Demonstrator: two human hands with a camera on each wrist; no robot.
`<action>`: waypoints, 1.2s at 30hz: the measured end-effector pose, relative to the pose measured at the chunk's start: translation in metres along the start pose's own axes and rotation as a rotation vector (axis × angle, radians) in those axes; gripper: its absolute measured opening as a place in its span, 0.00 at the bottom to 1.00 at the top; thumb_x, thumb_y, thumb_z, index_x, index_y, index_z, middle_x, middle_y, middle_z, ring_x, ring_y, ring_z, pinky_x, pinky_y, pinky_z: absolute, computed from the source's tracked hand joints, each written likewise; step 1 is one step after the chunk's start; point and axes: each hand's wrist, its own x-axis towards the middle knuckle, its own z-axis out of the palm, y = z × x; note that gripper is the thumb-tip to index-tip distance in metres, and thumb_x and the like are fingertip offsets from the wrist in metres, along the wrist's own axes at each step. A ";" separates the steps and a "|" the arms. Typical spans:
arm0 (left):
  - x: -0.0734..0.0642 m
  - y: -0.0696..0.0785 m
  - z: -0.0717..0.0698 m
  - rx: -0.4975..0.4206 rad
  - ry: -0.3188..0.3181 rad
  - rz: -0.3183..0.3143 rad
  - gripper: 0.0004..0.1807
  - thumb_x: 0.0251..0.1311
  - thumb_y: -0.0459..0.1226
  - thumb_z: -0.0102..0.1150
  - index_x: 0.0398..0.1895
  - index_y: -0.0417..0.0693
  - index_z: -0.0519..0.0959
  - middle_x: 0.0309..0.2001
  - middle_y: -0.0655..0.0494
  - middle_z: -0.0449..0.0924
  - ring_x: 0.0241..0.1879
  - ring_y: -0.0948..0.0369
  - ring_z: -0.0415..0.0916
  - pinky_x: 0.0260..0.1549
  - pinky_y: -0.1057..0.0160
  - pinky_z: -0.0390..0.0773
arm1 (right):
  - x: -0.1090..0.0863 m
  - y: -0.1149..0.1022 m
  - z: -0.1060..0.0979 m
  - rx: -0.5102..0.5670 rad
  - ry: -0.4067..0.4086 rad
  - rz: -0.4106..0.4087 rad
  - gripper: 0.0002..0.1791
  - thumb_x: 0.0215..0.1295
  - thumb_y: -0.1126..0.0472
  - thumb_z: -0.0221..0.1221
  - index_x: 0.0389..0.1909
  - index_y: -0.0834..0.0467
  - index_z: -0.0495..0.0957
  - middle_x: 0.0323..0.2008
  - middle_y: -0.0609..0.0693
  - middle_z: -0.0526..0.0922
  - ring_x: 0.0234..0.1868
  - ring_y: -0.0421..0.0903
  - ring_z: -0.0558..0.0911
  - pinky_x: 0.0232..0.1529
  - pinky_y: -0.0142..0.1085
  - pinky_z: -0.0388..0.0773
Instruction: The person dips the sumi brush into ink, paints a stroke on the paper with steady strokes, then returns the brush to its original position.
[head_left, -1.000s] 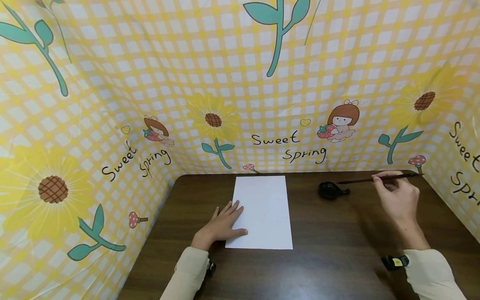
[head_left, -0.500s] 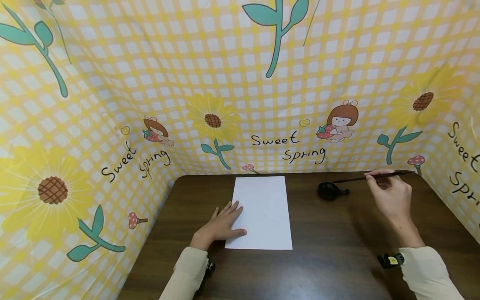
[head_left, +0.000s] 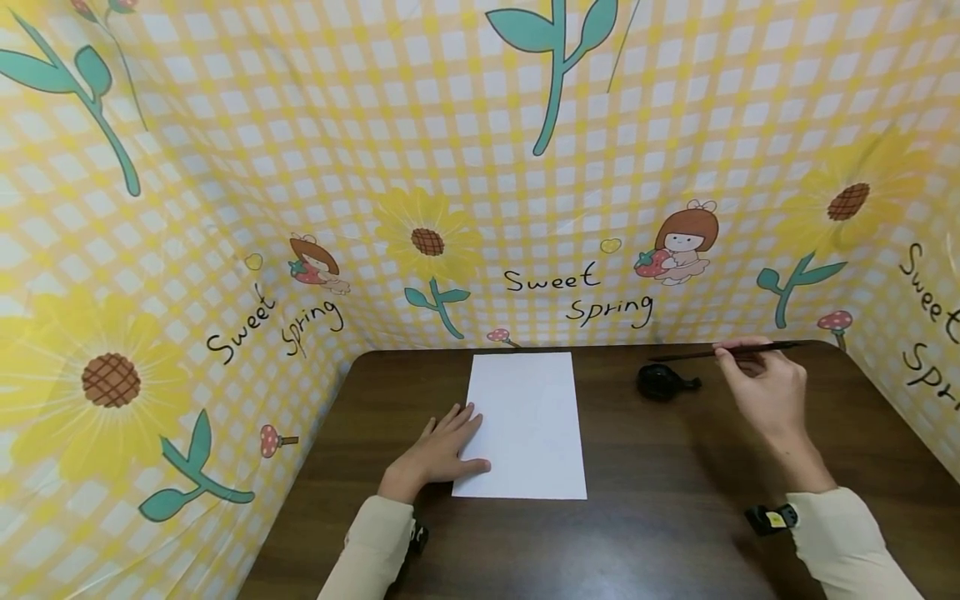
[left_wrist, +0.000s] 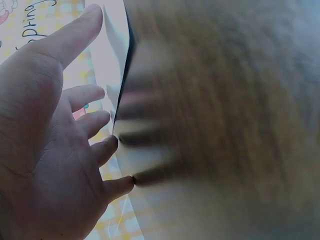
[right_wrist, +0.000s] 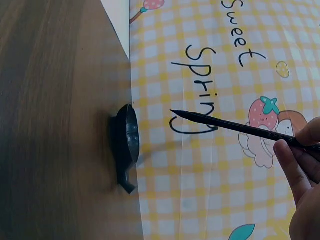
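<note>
A white sheet of paper [head_left: 528, 425] lies on the dark wood table. Spread flat, my left hand [head_left: 438, 450] rests on its left edge; the left wrist view shows the straight fingers [left_wrist: 120, 188] at the surface. My right hand [head_left: 768, 396] pinches a dark writing brush [head_left: 686, 356] between thumb and fingers, well above the table. The brush lies nearly level, its black pointed tip to the left. A small black ink dish [head_left: 660, 381] with a short spout or handle stands below the tip. In the right wrist view the brush [right_wrist: 230, 124] is apart from the dish [right_wrist: 122, 142].
A yellow checked cloth [head_left: 555, 208] with printed sunflowers and words hangs behind the table [head_left: 637, 517] and along both sides. The table's back edge is just beyond the paper and the dish.
My right hand has moved left with the brush, whose tip passes from right of the dish to over its far left side. The left hand, paper and dish stay put.
</note>
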 end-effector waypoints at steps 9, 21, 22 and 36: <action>0.000 0.000 0.002 0.027 -0.018 -0.017 0.52 0.69 0.67 0.59 0.87 0.50 0.56 0.88 0.49 0.47 0.87 0.43 0.41 0.80 0.28 0.43 | 0.000 -0.009 0.013 0.026 -0.029 -0.026 0.05 0.67 0.74 0.68 0.41 0.72 0.85 0.38 0.63 0.90 0.39 0.12 0.79 0.43 0.10 0.75; 0.003 -0.003 0.006 0.104 -0.014 -0.024 0.52 0.68 0.70 0.57 0.87 0.54 0.56 0.88 0.52 0.47 0.87 0.45 0.43 0.80 0.29 0.47 | -0.008 -0.021 0.030 0.078 -0.056 -0.028 0.04 0.67 0.73 0.69 0.40 0.69 0.86 0.37 0.61 0.91 0.39 0.15 0.82 0.43 0.12 0.77; 0.003 -0.003 0.006 0.108 -0.015 -0.023 0.52 0.68 0.70 0.56 0.87 0.55 0.56 0.88 0.52 0.47 0.87 0.45 0.43 0.80 0.29 0.47 | -0.008 -0.022 0.032 0.083 -0.059 -0.031 0.04 0.67 0.73 0.69 0.40 0.69 0.86 0.38 0.61 0.91 0.40 0.15 0.82 0.43 0.12 0.77; 0.002 0.001 0.003 0.138 -0.019 -0.016 0.54 0.66 0.72 0.56 0.87 0.54 0.57 0.88 0.51 0.48 0.87 0.44 0.45 0.79 0.28 0.50 | -0.015 -0.037 0.059 0.166 -0.087 -0.054 0.04 0.67 0.72 0.70 0.41 0.64 0.88 0.39 0.60 0.91 0.40 0.18 0.83 0.43 0.13 0.77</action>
